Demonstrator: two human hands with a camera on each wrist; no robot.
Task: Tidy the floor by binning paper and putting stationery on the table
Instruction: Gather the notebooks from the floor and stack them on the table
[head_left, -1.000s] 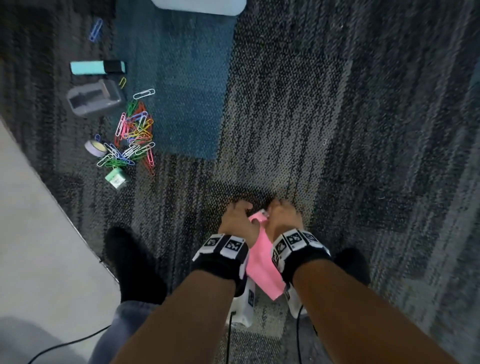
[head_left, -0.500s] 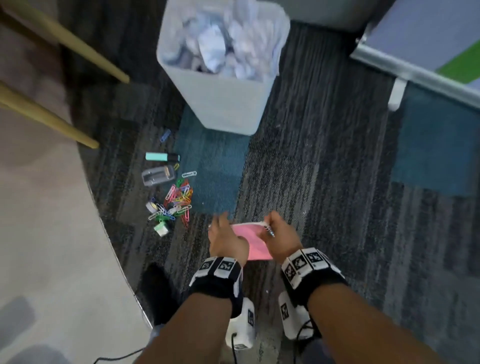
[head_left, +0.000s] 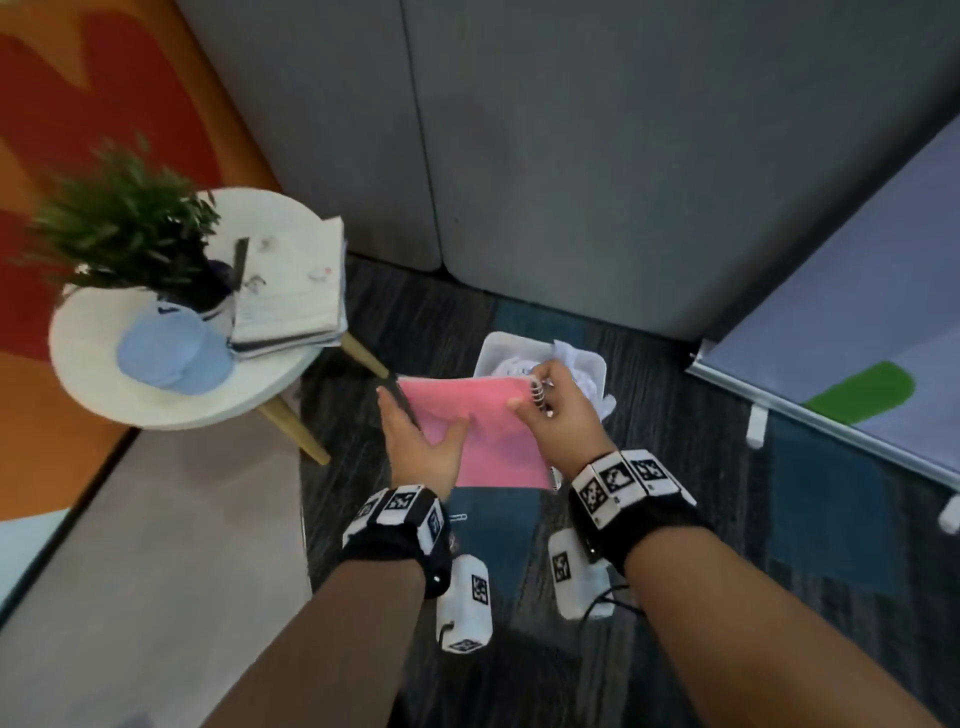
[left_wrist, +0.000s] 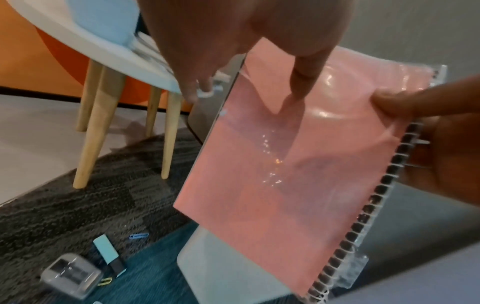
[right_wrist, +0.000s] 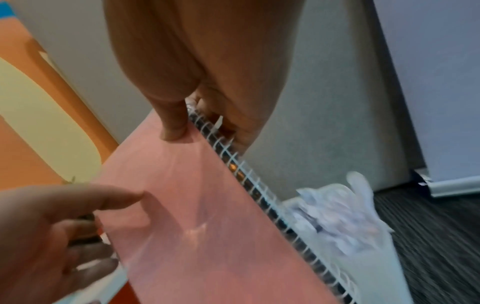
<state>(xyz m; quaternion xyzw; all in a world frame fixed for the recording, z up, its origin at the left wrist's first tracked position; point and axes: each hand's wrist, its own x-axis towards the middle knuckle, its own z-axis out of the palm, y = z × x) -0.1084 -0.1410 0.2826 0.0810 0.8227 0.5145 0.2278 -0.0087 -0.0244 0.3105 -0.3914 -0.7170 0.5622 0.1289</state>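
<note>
A pink spiral notebook hangs in the air between both my hands, above the carpet and in front of the bin. My left hand holds its left edge, thumb on the cover and fingers behind. My right hand pinches the top corner at the wire spiral, thumb on the cover. The white bin full of crumpled paper stands just beyond the notebook. The round white table is to the left.
On the table are a potted plant, a blue cap and stacked books. A highlighter, a clear grey case and a paper clip lie on the carpet. Grey partitions stand behind.
Both hands have lifted the pink notebook from the floor to about table height. My view has swung up from the carpet to the table, bin and walls.
</note>
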